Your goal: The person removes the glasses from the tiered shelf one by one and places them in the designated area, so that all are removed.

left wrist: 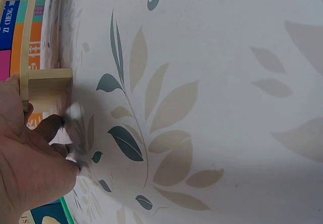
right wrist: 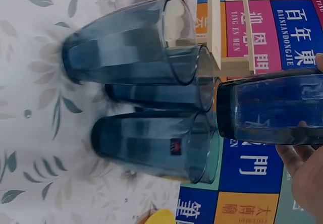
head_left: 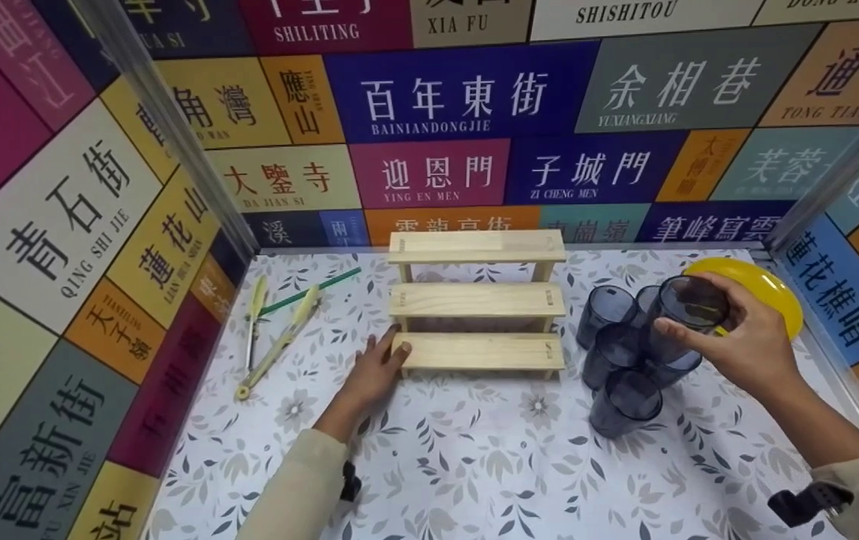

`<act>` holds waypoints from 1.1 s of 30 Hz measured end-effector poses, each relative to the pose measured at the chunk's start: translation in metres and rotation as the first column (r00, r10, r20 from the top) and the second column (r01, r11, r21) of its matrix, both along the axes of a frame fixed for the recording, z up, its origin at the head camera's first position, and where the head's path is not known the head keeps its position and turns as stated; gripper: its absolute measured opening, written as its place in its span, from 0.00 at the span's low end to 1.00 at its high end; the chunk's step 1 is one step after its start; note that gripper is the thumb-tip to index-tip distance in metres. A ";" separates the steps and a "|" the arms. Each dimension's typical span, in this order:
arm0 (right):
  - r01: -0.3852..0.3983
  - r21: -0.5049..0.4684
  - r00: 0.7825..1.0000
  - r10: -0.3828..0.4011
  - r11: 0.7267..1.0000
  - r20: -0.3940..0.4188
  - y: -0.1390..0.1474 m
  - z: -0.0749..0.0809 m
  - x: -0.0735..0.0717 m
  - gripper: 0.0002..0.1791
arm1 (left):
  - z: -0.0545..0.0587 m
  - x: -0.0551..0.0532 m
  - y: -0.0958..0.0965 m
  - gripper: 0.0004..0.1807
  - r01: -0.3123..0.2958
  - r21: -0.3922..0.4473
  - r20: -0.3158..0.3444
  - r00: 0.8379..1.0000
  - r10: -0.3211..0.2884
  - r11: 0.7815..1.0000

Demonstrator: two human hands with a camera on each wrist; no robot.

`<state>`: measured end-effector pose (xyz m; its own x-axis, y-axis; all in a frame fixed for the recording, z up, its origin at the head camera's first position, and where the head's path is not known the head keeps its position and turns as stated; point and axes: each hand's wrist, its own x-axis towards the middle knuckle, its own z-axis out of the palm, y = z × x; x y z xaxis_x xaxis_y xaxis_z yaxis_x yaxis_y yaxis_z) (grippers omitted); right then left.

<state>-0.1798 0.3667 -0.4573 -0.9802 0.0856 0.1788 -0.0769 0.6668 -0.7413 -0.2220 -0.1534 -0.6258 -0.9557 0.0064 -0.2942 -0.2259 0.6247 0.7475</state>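
A blue-tinted drinking glass (head_left: 680, 319) is gripped in my right hand (head_left: 755, 341), raised over a cluster of matching glasses; the right wrist view shows this raised glass (right wrist: 272, 108) apart from the others. Several glasses (head_left: 624, 405) stand upright on the table, close together, right of a three-tier wooden rack (head_left: 478, 300). My left hand (head_left: 373, 371) holds the left end of the rack's lowest shelf (head_left: 482, 351), thumb on top. In the left wrist view that hand (left wrist: 35, 168) has a fingertip under the board and other fingers low by the tablecloth.
A yellow plate (head_left: 782, 300) lies behind my right hand, near the right wall. Left of the rack are yellow-tipped tongs (head_left: 279, 341) and a thin green stick (head_left: 339, 279). Sign-printed walls (head_left: 437, 97) enclose the leaf-patterned tablecloth (head_left: 459, 465) at the back and sides.
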 end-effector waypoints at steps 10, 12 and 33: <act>0.017 0.013 1.000 -0.017 1.000 -0.019 0.017 -0.009 0.025 0.45 | 0.002 0.001 -0.002 0.40 0.000 0.011 -0.001 1.000 0.000 1.000; 0.025 0.016 1.000 -0.025 1.000 -0.015 0.021 -0.012 0.029 0.45 | 0.002 0.000 -0.002 0.40 0.004 0.012 -0.007 1.000 -0.004 1.000; 0.067 0.016 0.997 -0.067 0.998 -0.029 0.034 -0.024 0.052 0.46 | 0.002 0.003 0.002 0.41 -0.012 -0.007 0.023 1.000 0.012 1.000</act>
<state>-0.1278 0.4009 -0.4813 -0.9667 0.1478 0.2089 -0.0528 0.6834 -0.7281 -0.2193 -0.1519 -0.6235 -0.9488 -0.0069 -0.3159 -0.2503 0.6266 0.7380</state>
